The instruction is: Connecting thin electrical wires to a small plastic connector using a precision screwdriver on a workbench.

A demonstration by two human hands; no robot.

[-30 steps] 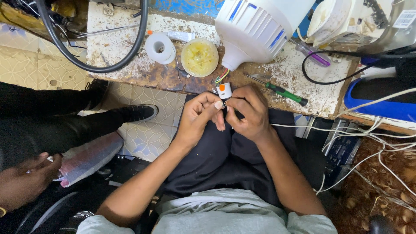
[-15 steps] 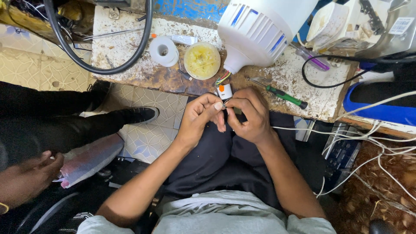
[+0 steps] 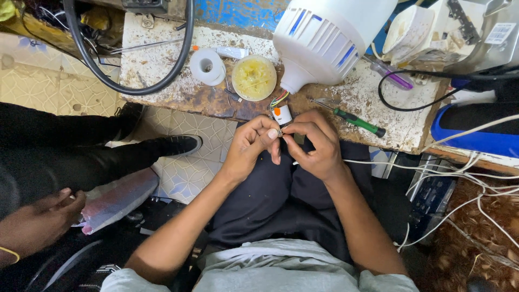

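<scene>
Small metal part [image 3: 279, 131], prob. a wire end or contact, too small to tell exactly, sits pinched between both hands just off the bench's near edge, over the person's lap. Right behind it a small white module w/ orange spot [image 3: 281, 114] hangs at the bench edge, joined by coloured wires [image 3: 278, 99] to the neck of a big white lamp housing [image 3: 324, 40] lying on the bench.

Progress, judging by what shows: housing is off any fitting, wires pulled out, module exposed, so opening-up looks done. Work at the wire end looks mid-way; nothing rejoined or closed up yet.

Left hand [image 3: 250, 146]: fingers curled, thumb + index tip closed on the small part, wrist bent up, forearm coming from lower left. Right hand [image 3: 315, 143]: fingers folded in, thumb + index pinching same part from the other side, a thin white wire [image 3: 411, 164] trailing off to the right. Knuckles nearly touching.

On the bench: green-handled screwdriver [image 3: 359, 121] just beside the right hand near the front edge, round tub of yellow paste [image 3: 254, 78], solder reel [image 3: 207, 66] left of it, black cable loop [image 3: 130, 81] at the left end. Another person's hand [image 3: 38, 221] at far left, w/ a plastic bag [image 3: 116, 200].
</scene>
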